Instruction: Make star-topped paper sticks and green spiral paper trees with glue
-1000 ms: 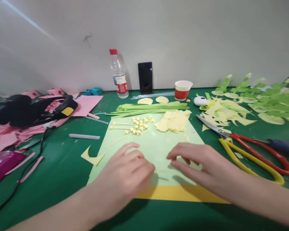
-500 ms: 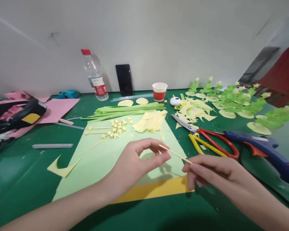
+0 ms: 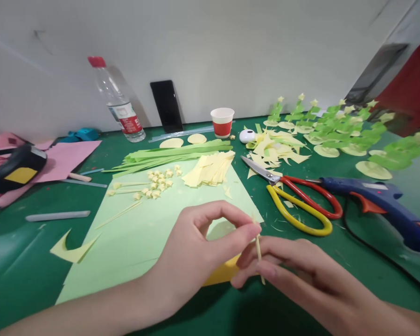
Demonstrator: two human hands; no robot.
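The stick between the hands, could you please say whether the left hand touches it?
Touching: the head view shows the left hand pinching the stick between thumb and forefinger.

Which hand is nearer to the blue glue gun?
Right. The right hand is in front and left of the glue gun; the left hand farther left, over green paper.

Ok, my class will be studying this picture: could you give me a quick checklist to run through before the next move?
1. Thin yellow strip held by the left hand: ok, pinched near its upper end.
2. Right hand gripping firmly: cannot tell; it is at the strip's lower part.
3. Scissors laid down: ok, on the table.
4. Glue gun hot: cannot tell.
5. Green sheet free of loose pieces: not ok; small stars lie there.
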